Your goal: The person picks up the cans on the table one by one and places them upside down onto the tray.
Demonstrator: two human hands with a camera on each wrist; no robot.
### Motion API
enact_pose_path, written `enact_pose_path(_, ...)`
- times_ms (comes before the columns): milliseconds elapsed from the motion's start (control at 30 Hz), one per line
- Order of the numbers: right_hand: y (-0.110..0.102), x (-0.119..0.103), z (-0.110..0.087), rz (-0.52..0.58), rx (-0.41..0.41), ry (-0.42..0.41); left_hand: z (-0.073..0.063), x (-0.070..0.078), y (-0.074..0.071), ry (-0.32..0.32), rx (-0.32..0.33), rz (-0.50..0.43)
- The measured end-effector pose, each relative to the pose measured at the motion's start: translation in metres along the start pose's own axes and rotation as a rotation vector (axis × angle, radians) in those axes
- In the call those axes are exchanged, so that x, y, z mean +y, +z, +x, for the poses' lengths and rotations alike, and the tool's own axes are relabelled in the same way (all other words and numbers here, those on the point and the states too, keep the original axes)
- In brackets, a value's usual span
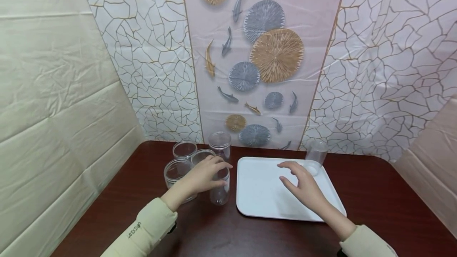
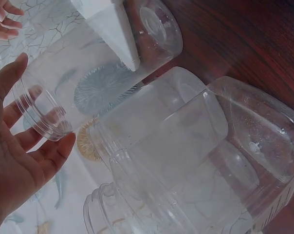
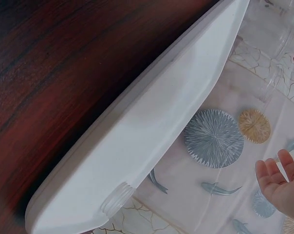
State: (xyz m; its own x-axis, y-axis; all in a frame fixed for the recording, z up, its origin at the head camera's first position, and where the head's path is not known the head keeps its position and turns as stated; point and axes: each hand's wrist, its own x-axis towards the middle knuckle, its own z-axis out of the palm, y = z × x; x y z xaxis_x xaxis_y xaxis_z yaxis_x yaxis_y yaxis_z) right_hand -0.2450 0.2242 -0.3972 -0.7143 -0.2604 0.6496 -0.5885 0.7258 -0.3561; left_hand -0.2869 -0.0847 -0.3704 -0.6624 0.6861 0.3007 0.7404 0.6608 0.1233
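My left hand [image 1: 205,173] curls its fingers and thumb round the rim of a clear plastic jar [image 1: 219,196], which stands upright left of the white tray. In the left wrist view some of the fingers [image 2: 44,162] show at the jar's mouth, others through its clear wall. Over the white tray [image 1: 262,201], my right hand [image 1: 303,187] hovers with fingers and thumb spread, holding nothing. Another clear jar [image 1: 317,152] stands at the tray's back right corner, beyond the right hand's fingers.
Several more clear open jars, among them a wide one [image 1: 175,169] and a tall one [image 1: 220,142], cluster behind and left of the left hand. The dark red wooden table [image 1: 385,193] ends at a patterned cloth backdrop [image 1: 164,70].
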Motion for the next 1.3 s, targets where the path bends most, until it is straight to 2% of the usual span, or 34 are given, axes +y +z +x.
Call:
enact_pose_path(533,-0.001,-0.001,-0.001,-0.001,-0.002,0.011,-0.006,0.003,-0.013,-0.022,0.038,-0.002)
enact_pose_path(1000,0.001,-0.007,-0.002,0.037,-0.012,0.042,-0.011,-0.003,-0.021,-0.088,0.084,-0.047)
enact_pose_path(1300,0.001,-0.011,-0.001,0.045,-0.003,0.028,-0.012,-0.005,-0.024,-0.099,0.172,-0.098)
